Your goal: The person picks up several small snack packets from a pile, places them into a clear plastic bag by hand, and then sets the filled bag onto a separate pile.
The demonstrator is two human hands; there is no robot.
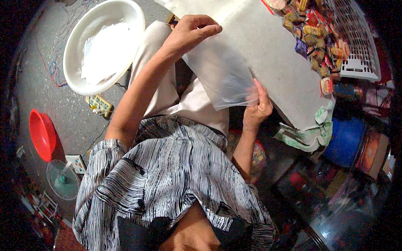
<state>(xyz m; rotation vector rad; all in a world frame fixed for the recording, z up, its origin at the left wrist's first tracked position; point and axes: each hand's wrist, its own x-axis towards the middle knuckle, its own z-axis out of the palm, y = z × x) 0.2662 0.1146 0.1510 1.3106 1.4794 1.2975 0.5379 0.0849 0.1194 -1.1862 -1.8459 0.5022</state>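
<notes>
A clear, thin plastic bag (220,70) stretches at a slant between my two hands, above my lap and the near edge of the pale tabletop (263,59). My left hand (196,26) is at its upper end, with thumb and fingers closed on the film; the fingertips are partly hidden. At the lower right corner, my right hand (260,102) pinches the bag, and some fingers show blurred through the film. No contents can be made out inside the bag.
Small wrapped snack packets (317,40) lie heaped at the table's far right, against a white slotted plastic basket (359,67). A green-and-white cloth (304,136) hangs at the corner. Left are a white basin (70,62) holding white sheets or bags, a power strip (99,105), a red basin (42,135) and a fan (62,180).
</notes>
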